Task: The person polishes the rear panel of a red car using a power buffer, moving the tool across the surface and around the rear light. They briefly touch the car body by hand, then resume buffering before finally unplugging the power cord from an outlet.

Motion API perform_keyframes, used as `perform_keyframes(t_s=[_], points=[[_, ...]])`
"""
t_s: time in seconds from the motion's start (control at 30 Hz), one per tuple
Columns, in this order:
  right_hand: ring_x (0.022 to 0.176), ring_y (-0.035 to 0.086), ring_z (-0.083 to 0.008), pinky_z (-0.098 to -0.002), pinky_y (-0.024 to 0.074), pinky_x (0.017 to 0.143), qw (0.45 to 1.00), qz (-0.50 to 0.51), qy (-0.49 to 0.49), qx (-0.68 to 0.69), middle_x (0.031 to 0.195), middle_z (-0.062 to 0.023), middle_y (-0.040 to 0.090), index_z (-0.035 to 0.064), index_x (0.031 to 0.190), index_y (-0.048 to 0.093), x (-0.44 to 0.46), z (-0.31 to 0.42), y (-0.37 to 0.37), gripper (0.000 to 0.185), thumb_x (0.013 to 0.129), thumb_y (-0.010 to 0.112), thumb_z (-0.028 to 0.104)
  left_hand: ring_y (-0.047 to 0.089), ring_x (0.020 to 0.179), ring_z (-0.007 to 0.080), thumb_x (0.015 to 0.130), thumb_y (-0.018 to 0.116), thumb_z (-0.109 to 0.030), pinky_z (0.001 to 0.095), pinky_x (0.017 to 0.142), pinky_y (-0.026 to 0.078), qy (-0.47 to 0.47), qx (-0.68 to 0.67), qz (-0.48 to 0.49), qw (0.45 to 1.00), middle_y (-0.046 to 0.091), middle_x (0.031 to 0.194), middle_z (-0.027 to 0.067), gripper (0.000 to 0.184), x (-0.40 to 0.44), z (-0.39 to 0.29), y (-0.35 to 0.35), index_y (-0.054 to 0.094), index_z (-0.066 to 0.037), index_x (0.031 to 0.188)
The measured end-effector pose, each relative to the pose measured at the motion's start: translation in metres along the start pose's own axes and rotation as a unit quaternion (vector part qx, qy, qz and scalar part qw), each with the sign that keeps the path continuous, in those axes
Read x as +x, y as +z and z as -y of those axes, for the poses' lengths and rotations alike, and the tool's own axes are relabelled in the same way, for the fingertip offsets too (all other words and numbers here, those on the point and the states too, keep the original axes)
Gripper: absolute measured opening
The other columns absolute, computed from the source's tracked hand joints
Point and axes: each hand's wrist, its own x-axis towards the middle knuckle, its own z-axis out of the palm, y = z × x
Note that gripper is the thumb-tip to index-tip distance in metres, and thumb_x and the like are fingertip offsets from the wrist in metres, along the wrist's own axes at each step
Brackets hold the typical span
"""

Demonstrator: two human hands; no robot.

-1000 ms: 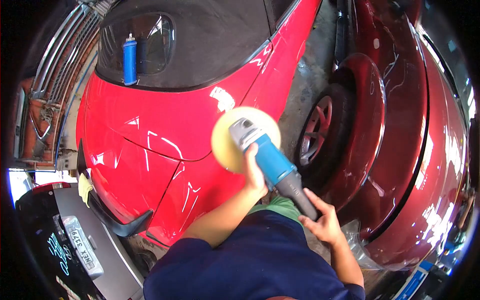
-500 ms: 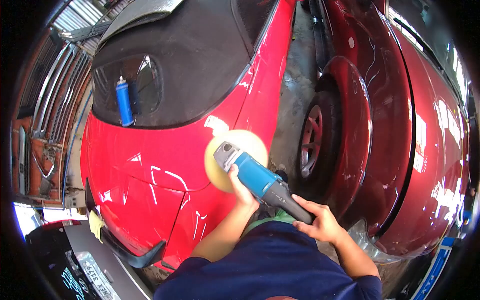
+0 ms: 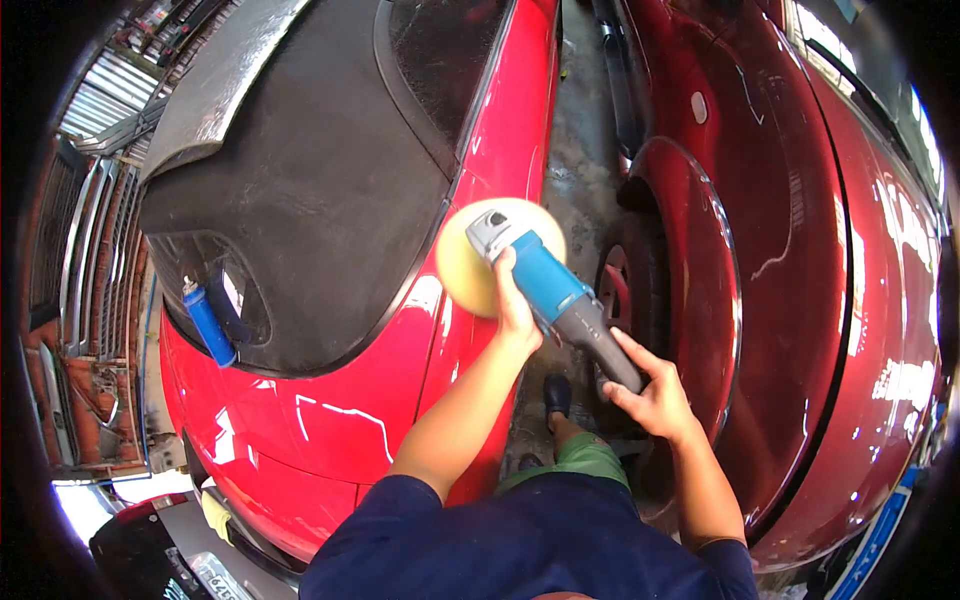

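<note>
Both my hands hold a blue and black electric polisher [image 3: 548, 276] fitted with a round yellow pad [image 3: 462, 262]. My left hand [image 3: 515, 308] grips it near its grey metal head. Around the black rear handle, my right hand [image 3: 655, 388] is closed. The pad lies over the side panel of a bright red car [image 3: 494, 165], close to the edge of its black soft top [image 3: 300, 180]. Whether the pad presses on the paint is hard to see. A blue bottle [image 3: 210, 322] lies on the soft top's rear window, left of my hands.
A dark red vehicle [image 3: 780, 250] stands close on the right, with a narrow strip of floor [image 3: 580, 130] between the cars. Car grilles [image 3: 100, 260] hang on the left wall. A yellow cloth [image 3: 215, 515] is on the rear bumper. Another car [image 3: 150, 550] sits behind.
The polisher, held in both hands, has moved forward along the red car's side and slightly right. My view has shifted too, and my feet now show between the cars.
</note>
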Motion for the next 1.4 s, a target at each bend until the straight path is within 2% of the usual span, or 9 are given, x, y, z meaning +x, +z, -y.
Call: perform_keyframes(t_s=[0.43,0.6,0.67,0.73,0.83,0.93,1.0,1.27,1.4], points=[[0.135,0.066,-0.0175,-0.0354,0.0532,0.113,0.999,-0.015,-0.013,0.029,0.154,-0.0184,0.073,0.0077,0.170,0.055,0.059,-0.014,-0.028,0.083,0.093,0.086,0.011,0.076,0.102,0.0255,0.107,0.060,-0.071,0.0434,0.092,0.065,-0.001,0.017,0.022,1.000,0.073,0.115,0.0107,0.069,0.069,0.000,0.029,0.062,-0.009,0.139],[0.141,0.068,-0.0255,-0.0412,0.0515,0.120,0.998,0.034,-0.051,0.013,0.154,-0.0256,0.071,0.0047,0.169,0.054,-0.016,-0.023,0.001,0.085,0.093,0.089,0.020,0.078,0.097,0.0290,0.107,0.056,-0.073,0.0478,0.092,0.066,0.000,0.052,-0.019,0.998,0.076,0.111,0.0130,0.071,-0.041,-0.007,-0.001,0.064,-0.009,0.135],[0.135,0.073,-0.0292,-0.0433,0.0550,0.116,0.994,0.111,0.023,-0.012,0.146,-0.0280,0.074,0.0025,0.166,0.055,-0.051,-0.028,0.020,0.088,0.094,0.091,0.038,0.077,0.100,0.0281,0.107,0.052,-0.076,0.0497,0.092,0.066,-0.008,0.058,-0.059,0.997,0.075,0.116,0.0107,0.072,-0.092,-0.002,-0.032,0.062,-0.012,0.140],[0.105,0.077,-0.0286,-0.0466,0.0590,0.095,0.956,0.242,0.163,-0.011,0.105,-0.0189,0.079,-0.0029,0.138,0.069,-0.071,-0.016,0.040,0.076,0.094,0.092,0.055,0.077,0.102,0.0314,0.107,0.051,-0.075,0.0514,0.095,0.065,0.025,0.045,-0.046,0.998,0.074,0.117,0.0120,0.073,-0.150,0.006,-0.068,0.061,-0.010,0.140],[0.097,0.078,-0.0371,-0.0490,0.0583,0.089,0.966,0.241,0.065,-0.064,0.099,-0.0259,0.076,-0.0032,0.115,0.073,-0.107,-0.031,0.084,0.074,0.091,0.090,0.064,0.076,0.111,0.0334,0.104,0.057,-0.072,0.0518,0.099,0.063,0.113,0.068,-0.081,0.988,0.074,0.124,0.0166,0.079,-0.236,0.016,-0.101,0.058,-0.006,0.148],[0.102,0.078,-0.0452,-0.0523,0.0591,0.092,0.960,0.264,-0.002,-0.096,0.104,-0.0311,0.078,-0.0047,0.118,0.073,-0.156,-0.038,0.126,0.081,0.088,0.089,0.069,0.075,0.117,0.0338,0.099,0.064,-0.073,0.0500,0.102,0.062,0.152,0.062,-0.036,0.986,0.074,0.130,0.0194,0.089,-0.315,0.007,-0.135,0.056,-0.003,0.153],[0.099,0.073,-0.0445,-0.0534,0.0560,0.087,0.963,0.231,-0.097,-0.095,0.106,-0.0265,0.073,-0.0035,0.104,0.066,-0.188,-0.040,0.152,0.075,0.085,0.094,0.064,0.075,0.117,0.0343,0.096,0.067,-0.075,0.0512,0.103,0.062,0.203,0.073,-0.017,0.976,0.072,0.135,0.0208,0.100,-0.359,-0.001,-0.149,0.049,-0.001,0.161],[0.114,0.079,-0.0421,-0.0485,0.0623,0.103,0.952,0.283,-0.118,-0.008,0.123,-0.0204,0.081,0.0030,0.141,0.071,-0.319,-0.027,0.223,0.076,0.086,0.097,0.049,0.067,0.136,0.0357,0.096,0.066,-0.083,0.0550,0.113,0.059,0.361,0.216,0.020,0.907,0.062,0.151,0.0216,0.114,-0.532,-0.009,-0.180,0.037,-0.002,0.171],[0.104,0.080,-0.0456,-0.0513,0.0620,0.092,0.960,0.251,-0.120,-0.041,0.106,-0.0281,0.080,-0.0015,0.122,0.074,-0.355,-0.019,0.220,0.071,0.082,0.098,0.052,0.066,0.138,0.0364,0.099,0.066,-0.080,0.0547,0.120,0.054,0.344,0.189,0.020,0.920,0.062,0.153,0.0206,0.109,-0.572,-0.003,-0.183,0.040,-0.003,0.170]])
